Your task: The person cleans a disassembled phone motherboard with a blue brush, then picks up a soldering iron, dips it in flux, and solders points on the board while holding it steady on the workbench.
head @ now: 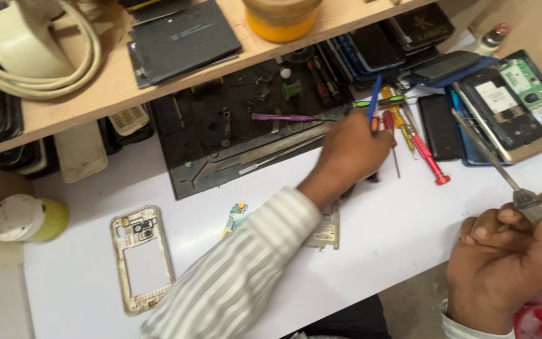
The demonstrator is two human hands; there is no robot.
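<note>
My left hand reaches across the white bench in a striped sleeve, its fingers closed around a thin blue-handled tool among a cluster of screwdrivers. At the lower right, my right hand grips a metal-shafted tool whose long tip points up and left toward an opened phone with a green circuit board. A purple screwdriver lies on the black work mat just left of my left hand. Red-handled screwdrivers lie to its right.
A white phone frame lies on the bench at left, with a small teal part and a metal part by my sleeve. A wooden shelf holds a white cable coil, a dark tablet and a yellow container. A white-lidded jar stands at far left.
</note>
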